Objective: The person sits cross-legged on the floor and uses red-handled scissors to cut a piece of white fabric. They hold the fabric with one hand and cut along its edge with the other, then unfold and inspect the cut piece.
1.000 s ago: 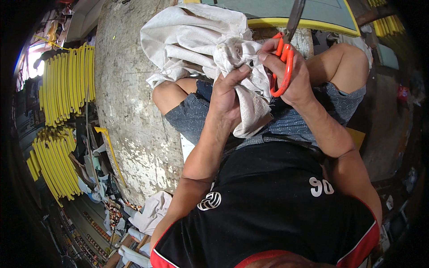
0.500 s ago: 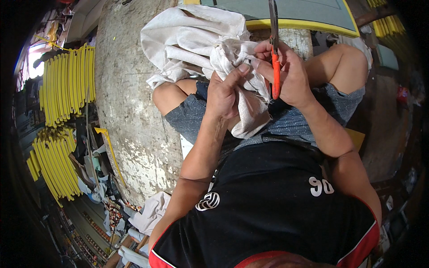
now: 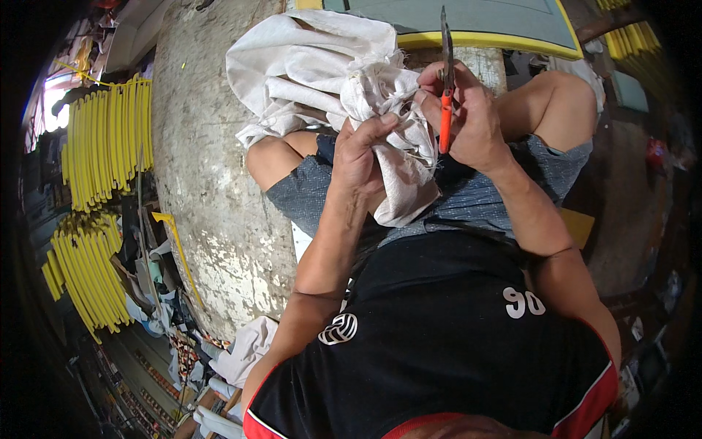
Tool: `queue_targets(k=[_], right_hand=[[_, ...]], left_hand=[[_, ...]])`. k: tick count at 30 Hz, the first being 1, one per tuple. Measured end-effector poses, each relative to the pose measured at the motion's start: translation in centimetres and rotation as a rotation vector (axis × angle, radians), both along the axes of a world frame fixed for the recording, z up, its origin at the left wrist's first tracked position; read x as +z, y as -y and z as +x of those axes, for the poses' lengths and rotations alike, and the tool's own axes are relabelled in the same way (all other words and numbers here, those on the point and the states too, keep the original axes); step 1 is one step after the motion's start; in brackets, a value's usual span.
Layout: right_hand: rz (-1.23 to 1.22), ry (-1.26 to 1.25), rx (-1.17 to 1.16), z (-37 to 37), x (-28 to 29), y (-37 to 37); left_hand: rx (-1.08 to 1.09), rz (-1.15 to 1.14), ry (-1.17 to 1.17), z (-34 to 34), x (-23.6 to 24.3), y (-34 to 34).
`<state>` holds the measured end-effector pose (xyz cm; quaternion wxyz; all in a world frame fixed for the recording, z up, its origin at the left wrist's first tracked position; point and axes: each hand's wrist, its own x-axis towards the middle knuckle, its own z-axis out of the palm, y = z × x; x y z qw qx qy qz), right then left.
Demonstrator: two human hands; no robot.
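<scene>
A bunched white cloth lies over my lap and spreads onto the worn board, its edges frayed. My left hand is closed on the gathered part of it, thumb on top. In my right hand is a pair of scissors with orange handles and dark blades, which point away from me. The right fingertips are at the right edge of the cloth bunch; whether they pinch it, I cannot tell.
The worn, paint-flecked board extends to my left. A grey-green panel with a yellow frame is at the far side. Stacked yellow-edged frames stand at the left. A yellow strip lies along the board's left edge; another white cloth is near my left elbow.
The scissors have shifted slightly down and left with my right hand, and their tips now show fully. My right fingertips have drawn a little away from the left thumb.
</scene>
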<state>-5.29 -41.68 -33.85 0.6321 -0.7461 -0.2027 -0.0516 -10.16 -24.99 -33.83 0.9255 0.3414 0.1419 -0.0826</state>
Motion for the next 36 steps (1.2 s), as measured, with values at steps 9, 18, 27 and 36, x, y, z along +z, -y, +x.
queue_targets(k=[9, 18, 27, 36], right_hand=[[0.15, -0.32, 0.062, 0.2, 1.0, 0.2], [-0.024, -0.693, 0.496, -7.0, 3.7, 4.5], [-0.261, -0.883, 0.412, -7.6, 5.7, 5.4], [-0.295, -0.904, 0.428, -7.6, 5.3, 5.8]], left_hand=[[0.076, 0.123, 0.078, 0.7, 0.6, -1.1], [0.084, 0.255, 0.076, 0.0, 1.6, -1.7], [0.072, 0.308, 0.106, -0.8, 2.1, -0.4], [0.086, 0.346, 0.133, -0.8, 2.2, -0.2]])
